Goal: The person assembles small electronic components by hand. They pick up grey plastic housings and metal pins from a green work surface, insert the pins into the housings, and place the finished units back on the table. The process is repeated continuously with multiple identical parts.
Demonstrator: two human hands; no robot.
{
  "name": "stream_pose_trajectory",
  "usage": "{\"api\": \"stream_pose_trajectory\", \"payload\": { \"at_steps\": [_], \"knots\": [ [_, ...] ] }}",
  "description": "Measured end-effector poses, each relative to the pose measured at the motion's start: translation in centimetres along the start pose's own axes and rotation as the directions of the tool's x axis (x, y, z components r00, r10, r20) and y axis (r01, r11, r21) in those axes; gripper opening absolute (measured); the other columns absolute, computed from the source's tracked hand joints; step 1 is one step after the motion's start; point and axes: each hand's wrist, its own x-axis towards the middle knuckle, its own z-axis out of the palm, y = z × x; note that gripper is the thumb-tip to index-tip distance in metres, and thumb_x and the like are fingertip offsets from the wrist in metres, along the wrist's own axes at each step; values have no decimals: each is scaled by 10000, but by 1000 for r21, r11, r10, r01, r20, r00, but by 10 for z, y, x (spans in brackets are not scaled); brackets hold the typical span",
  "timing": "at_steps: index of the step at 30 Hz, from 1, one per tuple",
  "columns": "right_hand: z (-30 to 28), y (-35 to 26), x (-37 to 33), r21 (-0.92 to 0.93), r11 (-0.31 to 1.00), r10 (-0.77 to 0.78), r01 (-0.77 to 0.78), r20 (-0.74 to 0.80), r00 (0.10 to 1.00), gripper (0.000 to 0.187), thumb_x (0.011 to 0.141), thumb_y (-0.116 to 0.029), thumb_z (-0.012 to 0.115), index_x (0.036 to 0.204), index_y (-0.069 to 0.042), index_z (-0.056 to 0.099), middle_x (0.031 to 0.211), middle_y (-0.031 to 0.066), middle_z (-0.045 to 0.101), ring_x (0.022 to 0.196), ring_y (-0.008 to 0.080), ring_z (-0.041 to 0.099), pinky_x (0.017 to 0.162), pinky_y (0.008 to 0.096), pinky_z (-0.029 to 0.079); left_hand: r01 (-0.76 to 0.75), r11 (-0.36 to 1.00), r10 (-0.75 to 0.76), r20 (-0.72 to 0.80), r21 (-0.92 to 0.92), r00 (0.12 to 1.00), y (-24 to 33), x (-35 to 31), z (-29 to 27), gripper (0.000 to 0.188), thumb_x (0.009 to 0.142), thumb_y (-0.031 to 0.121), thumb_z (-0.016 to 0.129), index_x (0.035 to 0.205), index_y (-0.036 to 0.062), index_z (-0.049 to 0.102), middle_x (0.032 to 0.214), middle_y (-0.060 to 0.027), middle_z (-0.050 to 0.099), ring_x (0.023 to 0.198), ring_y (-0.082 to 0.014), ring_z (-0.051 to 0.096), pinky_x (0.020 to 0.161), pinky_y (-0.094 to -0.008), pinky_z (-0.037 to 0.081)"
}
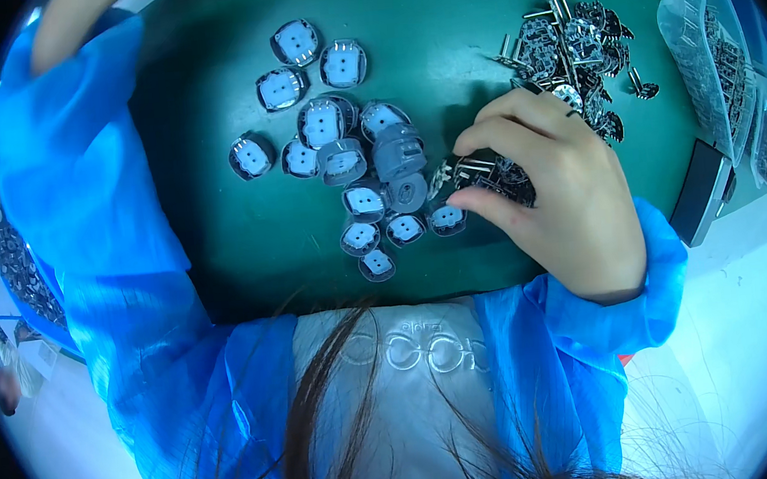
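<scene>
Blue, crinkled material is worn on both arms; at the left, the left sleeve [77, 175] is pushed back from a bare forearm [68, 25]. The left hand is cut off by the far edge of the view, so its state cannot be told. Across the middle of a green work surface [218, 227], rounded grey housings [322, 122] are scattered, some of them stacked; pale inner faces are turned up on most, while grey outer sides are shown by a few. Just right of them, metal parts [492, 173] are enclosed by the right hand [559, 165], its thumb and forefinger curled and kept apart at the tips; whether the parts are gripped cannot be told. Farther away, beyond that hand, a pile of shiny, pronged pieces [567, 45] is heaped. At the far right, similar-looking pieces are held in a clear bin [678, 8], and a dark-faced device [697, 192] is placed nearer.
</scene>
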Motion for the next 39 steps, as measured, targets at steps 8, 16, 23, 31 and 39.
{"api": "stream_pose_trajectory", "payload": {
  "at_steps": [8,16,23,31,39],
  "knots": [
    [-1,7,9,44,999,9,-2,-157,988,342,645,-73,872,958,-30,740,846,71,678,619,171,575,570,291,485,-6,885,266,497,-465,826,44,-4,4,348,823,117,783,1136,12,675,1096,-131,569,954,-318,604,825,-406,501],
    [10,12,17,-59,998,-37,19,-331,943,247,712,-25,839,943,-19,752,814,69,682,592,138,562,533,255,459,-154,882,246,154,-446,957,40,1,34,362,791,193,810,1063,-4,678,1009,-133,594,886,-332,623,786,-394,509],
    [7,10,20,154,983,-24,99,-429,903,154,808,48,758,955,3,747,917,81,713,726,124,646,615,234,506,-14,702,65,45,-712,997,50,1,49,331,744,29,782,1046,-38,666,994,-127,688,856,-215,700,794,-310,581],
    [1,-3,21,214,968,-4,132,-514,858,156,791,91,767,933,31,740,922,87,722,832,138,686,748,236,555,96,491,-53,80,-866,995,81,-8,40,294,771,-14,786,1039,-63,677,933,-106,716,824,-104,696,779,-244,599],
    [7,2,27,-42,973,-202,227,-626,754,175,723,103,792,873,22,750,867,114,734,775,187,702,706,267,561,253,603,-131,219,-757,967,100,-2,16,297,778,-14,801,1053,-73,705,929,-125,732,848,-113,700,787,-247,604]
  ]
}}
